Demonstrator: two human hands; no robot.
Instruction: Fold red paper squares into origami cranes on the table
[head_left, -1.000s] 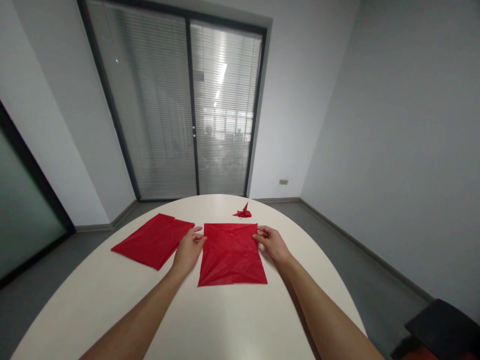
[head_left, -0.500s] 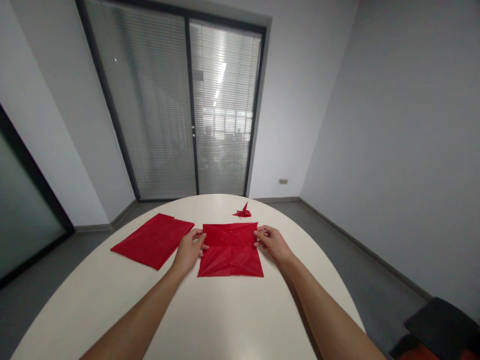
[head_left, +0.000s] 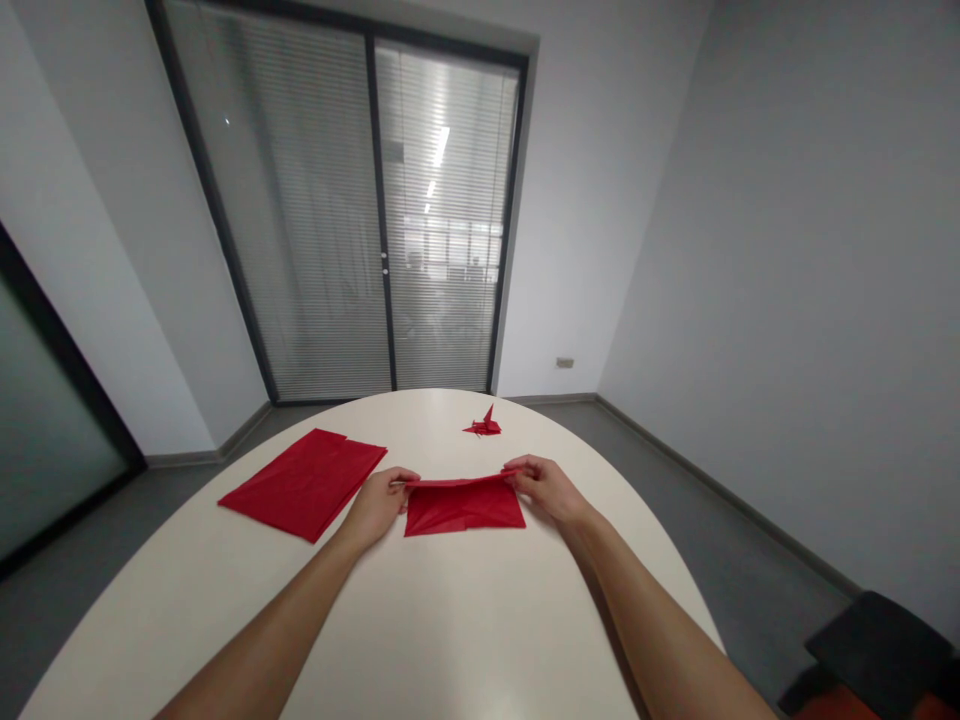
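Note:
A creased sheet of red paper (head_left: 463, 506) stretches between my two hands over the white table. Its far part is folded over, so only the near panel shows, with the fold line running along the top. My left hand (head_left: 382, 502) pinches the left end of that fold between thumb and fingers. At the opposite end, my right hand (head_left: 546, 486) grips the right corner the same way. Beyond the sheet stands a small red origami crane (head_left: 484, 424). To the left of my left hand lies a stack of larger red paper (head_left: 304, 485).
The round white table (head_left: 390, 620) curves away on both sides. Behind it is a glass partition (head_left: 450, 220) with blinds. A dark chair (head_left: 885, 645) stands at the lower right, and a wall socket (head_left: 565, 363) sits low on the wall.
The red sheet lay spread out with a crease across its middle. Now its far half is folded, leaving a shallower strip, and both hands have shifted to the fold's ends.

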